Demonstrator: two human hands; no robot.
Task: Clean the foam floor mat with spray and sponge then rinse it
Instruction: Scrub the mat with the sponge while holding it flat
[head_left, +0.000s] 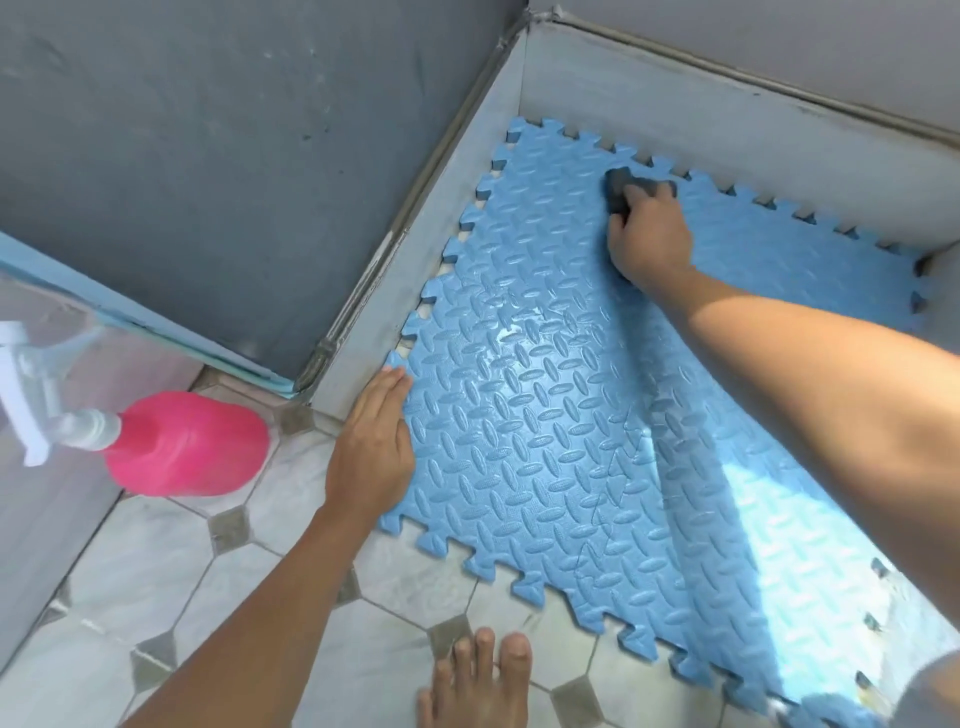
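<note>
A blue foam mat (545, 441) with a raised diamond pattern and jigsaw edges lies on the floor, running into a walled corner. Part of its middle shines wet. My right hand (649, 239) is shut on a dark grey sponge (623, 187) and presses it onto the mat's far end. My left hand (371, 452) lies flat, fingers together, on the mat's left edge. A pink spray bottle (192, 441) with a white trigger head stands on the tiles to the left, apart from both hands.
Grey walls (208, 156) and a low grey curb (415, 270) border the mat on the left and far sides. Pale tiles (156, 571) with small dark diamonds cover the near floor. My bare foot (478, 680) stands by the mat's near edge.
</note>
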